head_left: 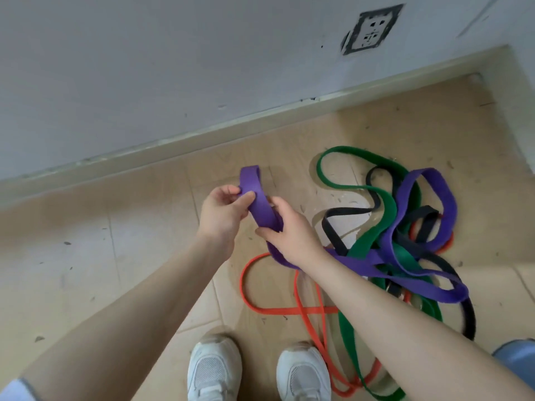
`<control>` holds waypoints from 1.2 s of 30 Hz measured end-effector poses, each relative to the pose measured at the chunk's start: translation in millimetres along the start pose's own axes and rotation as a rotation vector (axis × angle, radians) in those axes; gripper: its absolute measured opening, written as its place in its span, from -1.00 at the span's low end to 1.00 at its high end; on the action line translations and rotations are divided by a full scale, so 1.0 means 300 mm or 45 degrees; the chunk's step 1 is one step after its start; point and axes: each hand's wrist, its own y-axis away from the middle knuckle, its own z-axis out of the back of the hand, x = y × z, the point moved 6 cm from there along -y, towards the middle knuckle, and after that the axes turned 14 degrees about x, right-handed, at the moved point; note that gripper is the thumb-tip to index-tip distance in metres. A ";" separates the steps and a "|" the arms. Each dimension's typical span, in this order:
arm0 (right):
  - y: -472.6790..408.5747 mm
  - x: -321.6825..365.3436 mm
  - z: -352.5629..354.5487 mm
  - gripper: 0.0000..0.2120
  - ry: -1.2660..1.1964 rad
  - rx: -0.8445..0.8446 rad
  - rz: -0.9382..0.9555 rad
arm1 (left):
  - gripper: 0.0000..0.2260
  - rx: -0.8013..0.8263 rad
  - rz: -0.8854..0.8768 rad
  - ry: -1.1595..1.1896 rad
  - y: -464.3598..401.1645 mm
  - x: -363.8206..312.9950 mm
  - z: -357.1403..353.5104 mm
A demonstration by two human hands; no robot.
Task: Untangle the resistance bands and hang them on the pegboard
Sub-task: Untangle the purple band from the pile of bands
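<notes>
A wide purple band (434, 198) runs from a tangled heap on the floor up to my hands. My left hand (221, 212) pinches its looped end near the top. Just below, my right hand (292, 230) grips the same band, fingers curled round it. In the heap at the right, the purple band is wound among a green band (385, 201), a black band (335, 233) and a thin orange band (252, 302). The orange band trails toward my feet. No pegboard is in view.
The floor is tan tile with dirt specks. A pale wall with a skirting board (202, 134) runs along the back, and a wall socket (373, 28) sits at upper right. My white shoes (214, 371) stand at the bottom centre.
</notes>
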 end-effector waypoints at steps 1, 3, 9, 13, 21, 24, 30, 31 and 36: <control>0.016 -0.013 0.004 -0.33 0.020 -0.007 -0.012 | -0.78 -0.037 -0.054 0.030 0.013 -0.004 0.014; 0.058 -0.085 0.008 -0.20 0.162 0.004 -0.116 | -0.75 -0.130 -0.081 0.149 0.028 0.015 0.044; 0.175 -0.282 0.003 -0.60 0.780 0.134 -0.379 | -0.75 -0.263 0.071 0.494 0.051 0.129 0.120; 0.131 -0.161 0.001 -0.90 0.632 0.097 -0.310 | -0.76 -0.291 -0.086 0.592 0.056 0.047 0.183; -0.023 0.132 0.005 -0.97 0.277 0.039 -0.018 | -0.53 0.142 0.069 0.697 0.076 0.007 0.115; -0.054 0.041 -0.023 -0.88 -0.026 0.074 -0.134 | -0.46 0.398 0.296 0.572 0.136 0.156 0.039; 0.039 -0.093 -0.010 -0.64 0.421 0.293 -0.235 | -0.54 0.238 0.457 0.655 0.098 0.305 -0.003; 0.072 -0.123 0.040 -0.63 0.543 0.173 -0.255 | -0.53 0.208 0.466 0.617 0.079 0.319 -0.016; 0.262 -0.314 0.185 -0.74 0.819 -0.226 -0.358 | -0.66 0.131 0.400 -0.317 0.021 0.300 0.007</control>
